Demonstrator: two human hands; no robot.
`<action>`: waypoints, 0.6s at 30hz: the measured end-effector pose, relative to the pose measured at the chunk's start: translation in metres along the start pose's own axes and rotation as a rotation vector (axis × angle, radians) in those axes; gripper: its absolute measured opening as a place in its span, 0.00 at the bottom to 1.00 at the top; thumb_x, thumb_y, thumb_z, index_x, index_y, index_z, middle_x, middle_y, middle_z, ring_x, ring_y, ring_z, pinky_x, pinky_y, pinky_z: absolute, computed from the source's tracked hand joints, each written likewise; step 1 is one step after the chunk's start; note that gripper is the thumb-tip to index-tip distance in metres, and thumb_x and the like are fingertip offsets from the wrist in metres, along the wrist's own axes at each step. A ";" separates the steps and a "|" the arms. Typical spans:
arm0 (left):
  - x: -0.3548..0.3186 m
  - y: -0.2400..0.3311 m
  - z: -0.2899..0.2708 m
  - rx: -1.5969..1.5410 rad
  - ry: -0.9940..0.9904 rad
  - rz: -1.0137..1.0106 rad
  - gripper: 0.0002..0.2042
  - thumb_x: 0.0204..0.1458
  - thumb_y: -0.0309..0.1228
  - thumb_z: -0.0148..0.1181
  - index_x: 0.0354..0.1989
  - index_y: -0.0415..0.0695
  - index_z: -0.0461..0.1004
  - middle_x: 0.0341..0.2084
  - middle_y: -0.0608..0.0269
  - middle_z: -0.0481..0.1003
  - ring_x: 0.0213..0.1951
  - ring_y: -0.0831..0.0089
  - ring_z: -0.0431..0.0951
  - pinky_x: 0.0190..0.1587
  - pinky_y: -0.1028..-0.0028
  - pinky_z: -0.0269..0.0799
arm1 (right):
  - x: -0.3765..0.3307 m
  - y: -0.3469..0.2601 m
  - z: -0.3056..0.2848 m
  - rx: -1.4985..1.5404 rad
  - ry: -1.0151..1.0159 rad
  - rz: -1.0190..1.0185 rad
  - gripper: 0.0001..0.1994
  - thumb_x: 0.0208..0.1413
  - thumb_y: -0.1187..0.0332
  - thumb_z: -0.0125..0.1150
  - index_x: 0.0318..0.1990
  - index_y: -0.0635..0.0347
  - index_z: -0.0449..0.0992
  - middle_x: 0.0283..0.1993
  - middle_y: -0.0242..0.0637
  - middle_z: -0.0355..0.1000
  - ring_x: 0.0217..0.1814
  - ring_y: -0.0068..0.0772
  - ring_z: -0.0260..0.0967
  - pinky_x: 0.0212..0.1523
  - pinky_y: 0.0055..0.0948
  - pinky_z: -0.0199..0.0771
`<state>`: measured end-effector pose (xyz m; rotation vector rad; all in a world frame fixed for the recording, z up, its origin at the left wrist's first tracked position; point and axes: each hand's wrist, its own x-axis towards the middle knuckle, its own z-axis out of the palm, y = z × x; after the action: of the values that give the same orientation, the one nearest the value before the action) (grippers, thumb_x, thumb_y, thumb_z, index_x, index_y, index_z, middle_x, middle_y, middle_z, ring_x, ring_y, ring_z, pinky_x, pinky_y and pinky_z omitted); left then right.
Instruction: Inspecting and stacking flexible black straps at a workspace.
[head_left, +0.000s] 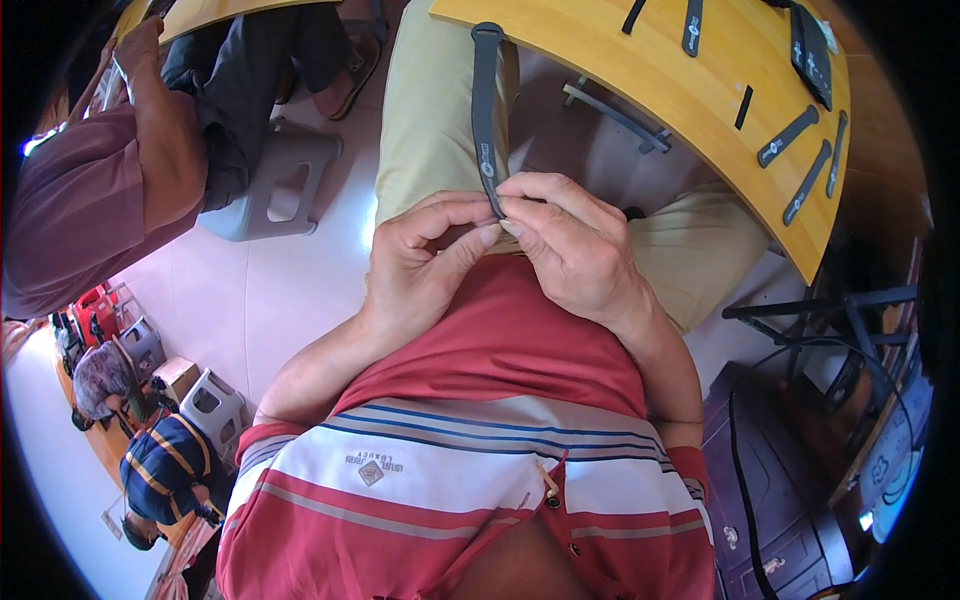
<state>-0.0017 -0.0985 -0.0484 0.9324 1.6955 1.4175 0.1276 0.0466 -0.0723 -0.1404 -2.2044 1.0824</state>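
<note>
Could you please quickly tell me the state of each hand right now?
Left hand: closed, pinching the near end of the dark strap.
Right hand: closed, pinching that same end.

White print (487, 160) marks the held black strap (484, 100) (too small to read). The shirt (480, 450) bears grey lettering (398, 467) and a diamond (371, 473).

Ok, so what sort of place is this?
Probably an indoor workroom: black straps lie spread on a yellow table, other people are nearby, and grey plastic stools stand on the pale floor.
</note>
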 end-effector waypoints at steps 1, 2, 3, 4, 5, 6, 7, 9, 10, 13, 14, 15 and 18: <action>0.000 -0.001 0.000 0.002 0.001 -0.003 0.08 0.58 0.19 0.62 0.45 0.35 0.79 0.42 0.57 0.79 0.44 0.74 0.78 0.48 0.77 0.74 | 0.000 0.001 0.000 0.002 0.000 0.000 0.09 0.50 0.80 0.65 0.40 0.69 0.78 0.44 0.44 0.75 0.42 0.43 0.78 0.42 0.34 0.81; 0.000 -0.002 0.000 0.004 0.002 -0.005 0.08 0.58 0.19 0.62 0.44 0.35 0.79 0.41 0.57 0.79 0.43 0.74 0.79 0.47 0.77 0.74 | 0.000 0.001 0.000 0.039 -0.003 0.030 0.09 0.50 0.80 0.65 0.40 0.69 0.78 0.44 0.44 0.75 0.42 0.42 0.78 0.42 0.34 0.81; 0.001 -0.002 0.000 0.005 0.002 -0.007 0.08 0.58 0.19 0.62 0.44 0.35 0.79 0.41 0.57 0.79 0.43 0.74 0.79 0.47 0.77 0.74 | 0.000 0.002 0.000 0.075 -0.005 0.060 0.08 0.50 0.80 0.66 0.39 0.68 0.79 0.43 0.44 0.75 0.42 0.42 0.78 0.42 0.33 0.80; 0.001 -0.002 0.000 0.008 0.000 -0.013 0.07 0.58 0.20 0.62 0.44 0.35 0.80 0.40 0.58 0.79 0.43 0.74 0.79 0.47 0.77 0.74 | 0.000 0.003 -0.001 0.075 -0.005 0.061 0.08 0.50 0.80 0.66 0.39 0.68 0.79 0.43 0.44 0.75 0.42 0.42 0.78 0.42 0.33 0.80; 0.002 -0.002 0.000 0.011 -0.002 -0.019 0.07 0.58 0.20 0.61 0.44 0.35 0.80 0.39 0.58 0.80 0.42 0.74 0.79 0.46 0.77 0.73 | -0.001 0.004 -0.001 0.104 -0.009 0.073 0.08 0.50 0.80 0.66 0.39 0.68 0.79 0.43 0.43 0.76 0.42 0.42 0.78 0.42 0.33 0.80; 0.002 -0.003 -0.001 0.012 -0.002 -0.020 0.07 0.58 0.20 0.61 0.44 0.35 0.80 0.39 0.58 0.80 0.42 0.74 0.79 0.46 0.77 0.73 | -0.001 0.005 -0.001 0.134 -0.012 0.084 0.08 0.49 0.81 0.67 0.38 0.68 0.79 0.43 0.43 0.76 0.41 0.42 0.77 0.41 0.32 0.80; 0.002 -0.004 -0.002 0.012 -0.019 -0.025 0.07 0.59 0.20 0.61 0.45 0.35 0.80 0.41 0.57 0.79 0.44 0.74 0.78 0.48 0.77 0.73 | -0.001 0.007 -0.001 0.135 -0.012 0.084 0.08 0.49 0.81 0.67 0.38 0.68 0.79 0.43 0.43 0.76 0.41 0.42 0.77 0.41 0.32 0.80; 0.002 -0.006 -0.003 0.011 -0.036 -0.030 0.08 0.59 0.21 0.61 0.46 0.34 0.80 0.43 0.57 0.79 0.45 0.75 0.78 0.50 0.77 0.73 | -0.002 0.008 0.000 0.147 -0.013 0.081 0.08 0.49 0.82 0.67 0.39 0.69 0.79 0.43 0.43 0.76 0.41 0.41 0.77 0.41 0.31 0.80; 0.003 -0.007 -0.003 0.007 -0.035 -0.030 0.08 0.59 0.21 0.61 0.45 0.34 0.80 0.43 0.57 0.79 0.44 0.75 0.78 0.49 0.77 0.73 | -0.002 0.008 0.000 0.148 -0.014 0.081 0.08 0.49 0.82 0.67 0.39 0.69 0.79 0.43 0.43 0.76 0.41 0.41 0.77 0.41 0.31 0.80; 0.002 -0.009 -0.003 -0.009 -0.022 -0.034 0.07 0.59 0.21 0.61 0.44 0.34 0.80 0.41 0.58 0.79 0.42 0.76 0.78 0.47 0.78 0.74 | -0.002 0.006 -0.001 0.192 -0.055 0.129 0.08 0.50 0.82 0.66 0.39 0.69 0.79 0.43 0.44 0.76 0.42 0.41 0.78 0.42 0.32 0.80; 0.002 -0.009 -0.003 -0.021 -0.010 -0.037 0.06 0.59 0.21 0.61 0.43 0.34 0.80 0.41 0.59 0.79 0.42 0.77 0.78 0.47 0.78 0.74 | -0.001 0.006 -0.001 0.194 -0.055 0.123 0.08 0.51 0.82 0.65 0.39 0.70 0.79 0.43 0.44 0.76 0.42 0.41 0.78 0.42 0.32 0.80; 0.002 -0.010 -0.003 -0.020 -0.010 -0.036 0.06 0.59 0.21 0.61 0.43 0.34 0.80 0.41 0.59 0.79 0.42 0.77 0.78 0.47 0.78 0.74 | -0.001 0.006 -0.001 0.196 -0.053 0.118 0.08 0.51 0.82 0.65 0.40 0.70 0.79 0.44 0.44 0.76 0.42 0.41 0.78 0.42 0.32 0.80; 0.002 -0.011 -0.002 -0.023 -0.006 -0.031 0.06 0.59 0.21 0.62 0.43 0.34 0.79 0.40 0.59 0.79 0.41 0.77 0.78 0.47 0.78 0.74 | 0.000 0.007 -0.001 0.204 -0.057 0.113 0.08 0.52 0.83 0.64 0.41 0.70 0.78 0.44 0.45 0.75 0.42 0.43 0.78 0.42 0.33 0.80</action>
<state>-0.0055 -0.0993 -0.0595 0.8933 1.6784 1.4101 0.1267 0.0515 -0.0773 -0.1468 -2.1419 1.3816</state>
